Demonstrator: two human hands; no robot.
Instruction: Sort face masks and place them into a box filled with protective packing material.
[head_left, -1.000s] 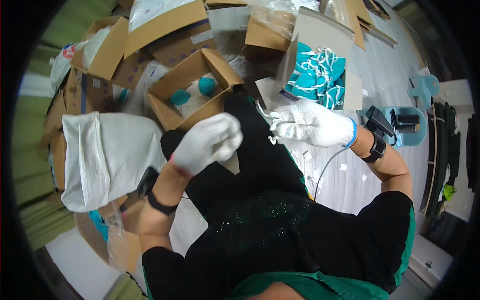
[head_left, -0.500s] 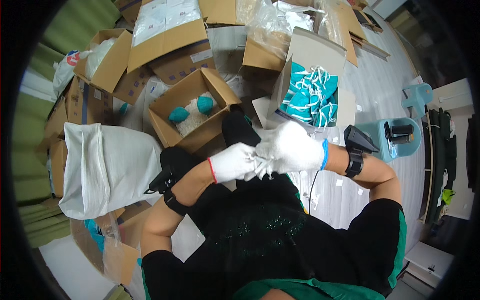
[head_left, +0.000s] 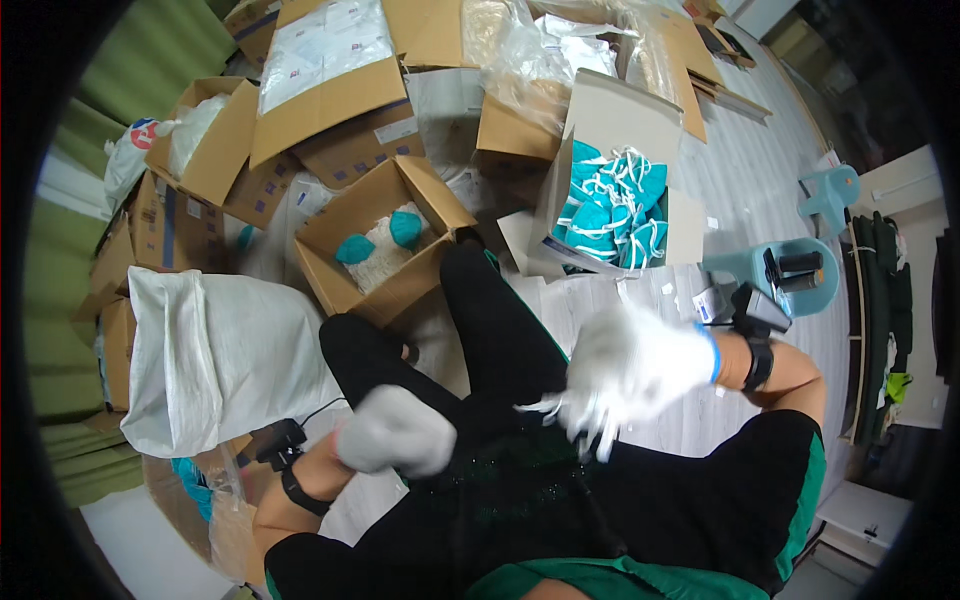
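Both my hands wear white knitted gloves and are apart. My right hand (head_left: 640, 365), blurred, is above my right thigh with several thin white strips (head_left: 598, 428) hanging from its fingers; they look like cloth ties or straps. My left hand (head_left: 397, 430), smeared by motion, hovers over my left thigh, and its fingers cannot be made out. Ahead on the right, a white-grey carton (head_left: 625, 100) holds a pile of teal cup-shaped masks (head_left: 592, 232) with white straps. In front of my knees, an open brown box (head_left: 318, 245) contains white stringy material (head_left: 380, 258) and two teal cups (head_left: 355, 249).
A large white woven sack (head_left: 235, 360) stands at my left. Brown cartons (head_left: 355, 140), some with plastic wrapping, crowd the far side. To the right are a light blue stool (head_left: 725, 262) bearing dark objects and another blue stool (head_left: 830, 190). Paper scraps dot the grey floor.
My hands were together over my lap and have separated. The left moved back and left; the right moved right and slightly back, with white strips hanging from it.
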